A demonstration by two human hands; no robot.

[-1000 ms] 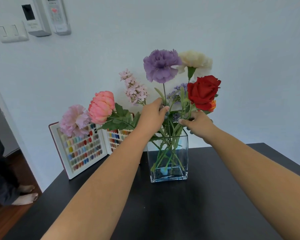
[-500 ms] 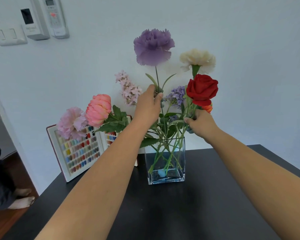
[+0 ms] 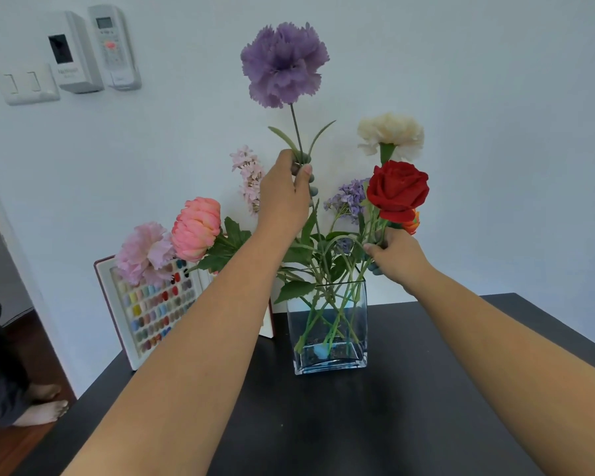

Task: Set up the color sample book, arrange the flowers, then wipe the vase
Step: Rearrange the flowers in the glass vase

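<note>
Purple carnation (image 3: 284,63) gripped high above the vase (image 3: 327,333) rim by left hand (image 3: 284,197); right hand (image 3: 397,257) clasps rose stems (image 3: 375,228)

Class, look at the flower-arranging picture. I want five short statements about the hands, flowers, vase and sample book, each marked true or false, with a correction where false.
1. The left hand grips the purple carnation by its stem. True.
2. The glass vase lies on its side. False: it stands upright on the black table.
3. The right hand holds stems beneath the red rose. True.
4. The color sample book lies flat. False: it stands open against the wall.
5. The purple carnation is the lowest bloom. False: it is highest.
</note>
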